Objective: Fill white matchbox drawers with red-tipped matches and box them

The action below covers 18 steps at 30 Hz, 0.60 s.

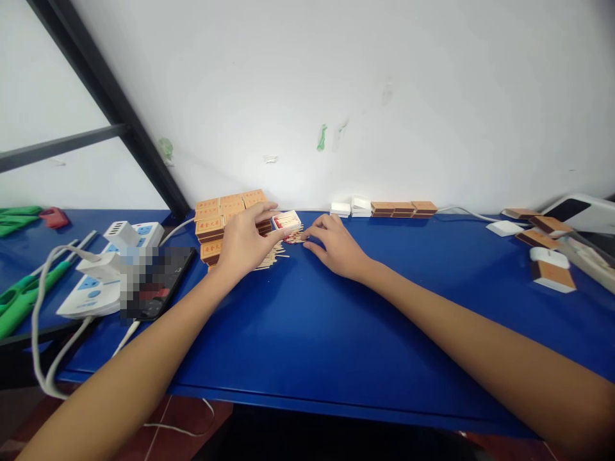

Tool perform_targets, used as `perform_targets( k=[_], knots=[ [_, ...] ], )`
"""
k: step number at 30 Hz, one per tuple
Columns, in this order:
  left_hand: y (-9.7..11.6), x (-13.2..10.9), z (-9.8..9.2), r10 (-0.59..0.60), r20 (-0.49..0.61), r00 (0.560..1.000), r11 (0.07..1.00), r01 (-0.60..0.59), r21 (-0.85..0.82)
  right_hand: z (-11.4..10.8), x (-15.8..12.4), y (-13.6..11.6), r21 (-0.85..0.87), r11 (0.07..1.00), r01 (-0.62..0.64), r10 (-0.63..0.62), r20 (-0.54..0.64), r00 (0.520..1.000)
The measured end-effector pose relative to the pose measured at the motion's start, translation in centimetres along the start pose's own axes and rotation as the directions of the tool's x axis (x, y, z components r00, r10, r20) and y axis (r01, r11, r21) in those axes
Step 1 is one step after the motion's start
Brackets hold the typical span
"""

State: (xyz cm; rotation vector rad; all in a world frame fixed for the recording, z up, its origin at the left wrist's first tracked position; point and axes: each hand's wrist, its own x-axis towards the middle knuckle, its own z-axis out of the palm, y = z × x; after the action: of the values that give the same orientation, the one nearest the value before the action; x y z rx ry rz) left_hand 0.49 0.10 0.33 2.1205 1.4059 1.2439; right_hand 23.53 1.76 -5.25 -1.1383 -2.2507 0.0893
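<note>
The left hand grips the tray; beside it, the right hand reaches matches, whether pinching any I cannot tell.

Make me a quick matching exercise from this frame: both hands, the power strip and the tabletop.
1. Left hand
2. Right hand
3. Power strip
4. Tabletop

A. Blue
B. At the loose matches
C. White, with chargers plugged in
D. Holding the open match tray

Pairs: 1-D, 2-B, 3-C, 4-A
</note>
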Motion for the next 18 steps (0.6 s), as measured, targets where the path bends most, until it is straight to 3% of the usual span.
perform_targets(
  k=[8,18],
  knots=[
    [-0.3,0.0,-0.1,0.049,0.021,0.999,0.996,-0.05,0.074,-0.1,0.1,-0.3,-0.035,0.998,-0.044,0.046,0.071,0.996],
    [-0.2,0.0,-0.2,0.063,0.037,0.997,0.983,-0.068,0.169,0.0,-0.2,-1.8,-0.065,0.998,0.026,-0.022,0.062,0.998]
  ],
)
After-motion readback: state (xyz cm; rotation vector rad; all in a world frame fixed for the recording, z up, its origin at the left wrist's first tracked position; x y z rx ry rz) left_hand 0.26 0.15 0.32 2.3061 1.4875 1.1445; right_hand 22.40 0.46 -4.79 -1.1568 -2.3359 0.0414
